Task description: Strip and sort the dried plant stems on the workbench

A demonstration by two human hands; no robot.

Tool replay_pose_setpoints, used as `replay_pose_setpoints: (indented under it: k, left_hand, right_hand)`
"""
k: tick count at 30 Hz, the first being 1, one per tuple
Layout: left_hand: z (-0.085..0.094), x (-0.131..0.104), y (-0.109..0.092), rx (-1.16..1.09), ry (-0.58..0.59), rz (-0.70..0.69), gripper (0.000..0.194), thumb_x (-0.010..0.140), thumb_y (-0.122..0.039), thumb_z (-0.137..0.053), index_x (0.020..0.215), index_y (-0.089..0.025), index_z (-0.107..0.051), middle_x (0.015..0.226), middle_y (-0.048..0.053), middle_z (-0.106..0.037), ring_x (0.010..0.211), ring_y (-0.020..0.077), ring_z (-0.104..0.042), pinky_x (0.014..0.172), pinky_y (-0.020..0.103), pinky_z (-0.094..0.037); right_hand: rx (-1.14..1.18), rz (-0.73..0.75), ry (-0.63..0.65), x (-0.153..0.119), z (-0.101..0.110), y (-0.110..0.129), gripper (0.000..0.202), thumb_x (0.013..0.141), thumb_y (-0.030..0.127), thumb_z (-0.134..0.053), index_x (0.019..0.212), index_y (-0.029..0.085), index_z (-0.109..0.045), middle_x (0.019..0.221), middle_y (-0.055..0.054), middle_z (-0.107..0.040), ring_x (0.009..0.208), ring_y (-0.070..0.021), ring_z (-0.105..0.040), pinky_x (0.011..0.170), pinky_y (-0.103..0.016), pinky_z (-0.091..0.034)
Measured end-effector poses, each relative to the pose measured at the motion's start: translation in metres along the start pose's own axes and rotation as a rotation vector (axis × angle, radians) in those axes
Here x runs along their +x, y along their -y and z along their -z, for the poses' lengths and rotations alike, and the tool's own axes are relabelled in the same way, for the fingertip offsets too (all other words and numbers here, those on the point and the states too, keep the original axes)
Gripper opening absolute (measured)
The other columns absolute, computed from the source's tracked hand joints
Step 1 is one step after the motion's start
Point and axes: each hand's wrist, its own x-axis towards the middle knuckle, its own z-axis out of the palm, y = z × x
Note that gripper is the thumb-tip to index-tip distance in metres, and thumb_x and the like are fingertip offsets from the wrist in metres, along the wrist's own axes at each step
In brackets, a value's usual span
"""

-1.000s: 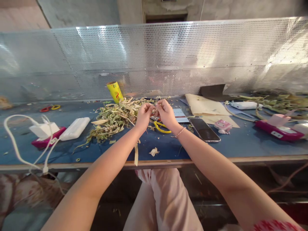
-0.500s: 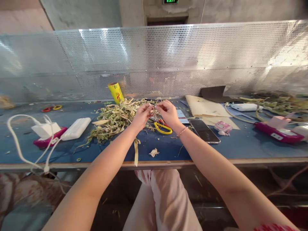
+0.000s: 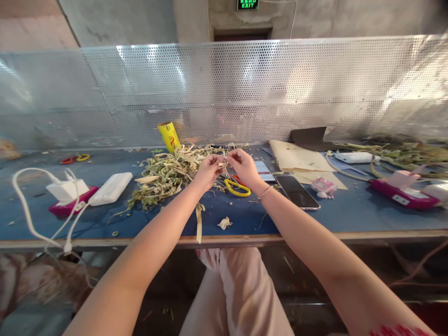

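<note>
My left hand (image 3: 208,169) and my right hand (image 3: 242,164) meet above the table, fingertips pinched close together. Between them is a small pale, dry-looking piece (image 3: 224,165), too small to name surely; it looks like plant matter. Left of and behind my hands spreads a heap of dried leaves and stalks (image 3: 163,175). Below my right hand lie scissors with yellow and red handles (image 3: 238,187), their blades partly hidden. A pale dry strip (image 3: 199,223) hangs at the table's front edge, and a crumpled pale scrap (image 3: 224,223) lies nearby.
Right of my hands are a phone (image 3: 297,191), a pink toy-like case (image 3: 324,185) and paper sheets (image 3: 297,156). Leftward sit a white power bank (image 3: 111,188) and a magenta power strip (image 3: 66,207) with cables. A yellow tube (image 3: 168,136) stands before the perforated metal screen (image 3: 231,93).
My hands stay together over the same spot, and a pale piece now shows more clearly below my fingertips. The camera view has tipped slightly upward.
</note>
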Motion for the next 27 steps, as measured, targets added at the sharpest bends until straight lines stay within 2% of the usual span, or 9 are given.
replay_pose_setpoints:
  k: [7, 12, 15, 19, 22, 27]
  left_hand:
    - [-0.0018, -0.0018, 0.0004, -0.019, 0.052, 0.063, 0.031, 0.058, -0.033, -0.072, 0.063, -0.017, -0.047, 0.05, -0.008, -0.043, 0.042, 0.0023, -0.041, 0.043, 0.017, -0.037]
    - [-0.003, -0.0027, -0.0006, -0.078, 0.045, 0.083, 0.031, 0.061, -0.039, -0.07, 0.064, -0.016, -0.05, 0.054, -0.005, -0.049, 0.05, 0.0053, -0.05, 0.052, 0.02, -0.044]
    - [-0.0037, -0.0029, -0.0019, -0.12, 0.03, 0.045, 0.032, 0.063, -0.044, -0.067, 0.063, -0.015, -0.052, 0.06, -0.002, -0.054, 0.056, 0.0074, -0.053, 0.061, 0.024, -0.047]
    - [-0.0047, -0.0037, -0.003, -0.071, 0.057, -0.057, 0.026, 0.058, -0.032, -0.073, 0.069, -0.015, -0.057, 0.066, -0.002, -0.058, 0.062, 0.0072, -0.055, 0.067, 0.024, -0.046]
    - [-0.0042, -0.0032, -0.0018, -0.05, 0.07, -0.026, 0.025, 0.054, -0.026, -0.075, 0.072, -0.015, -0.061, 0.066, -0.001, -0.061, 0.062, 0.0073, -0.056, 0.068, 0.024, -0.045]
    - [-0.0013, -0.0012, 0.0001, -0.062, 0.076, 0.033, 0.025, 0.057, -0.03, -0.074, 0.074, -0.015, -0.063, 0.064, -0.001, -0.061, 0.057, 0.0061, -0.056, 0.061, 0.022, -0.045]
  right_hand:
    - [0.116, -0.067, 0.006, 0.0006, -0.0005, 0.0059, 0.01, 0.072, 0.024, -0.053, 0.068, 0.018, -0.047, 0.06, 0.005, -0.046, 0.054, -0.0066, -0.04, 0.053, -0.022, -0.033]
    - [0.092, -0.054, -0.031, 0.0014, -0.0003, 0.0055, 0.01, 0.072, 0.024, -0.055, 0.068, 0.018, -0.048, 0.06, 0.004, -0.047, 0.053, -0.0064, -0.04, 0.053, -0.023, -0.033]
    - [0.077, -0.079, -0.115, 0.0023, 0.0006, 0.0048, 0.011, 0.071, 0.025, -0.056, 0.068, 0.018, -0.048, 0.058, 0.006, -0.046, 0.051, -0.0058, -0.039, 0.052, -0.022, -0.032]
    - [0.065, -0.117, -0.219, 0.0036, 0.0026, 0.0063, 0.011, 0.069, 0.024, -0.058, 0.066, 0.017, -0.05, 0.058, 0.005, -0.049, 0.053, -0.0062, -0.041, 0.055, -0.023, -0.035]
    - [0.131, -0.157, -0.225, 0.0044, 0.0029, 0.0066, 0.012, 0.067, 0.026, -0.06, 0.065, 0.017, -0.052, 0.059, 0.003, -0.052, 0.055, -0.007, -0.045, 0.057, -0.023, -0.037]
    - [0.235, -0.235, -0.214, 0.0053, 0.0027, 0.0057, 0.017, 0.061, 0.03, -0.063, 0.062, 0.016, -0.053, 0.057, 0.004, -0.053, 0.053, -0.0067, -0.046, 0.055, -0.023, -0.038]
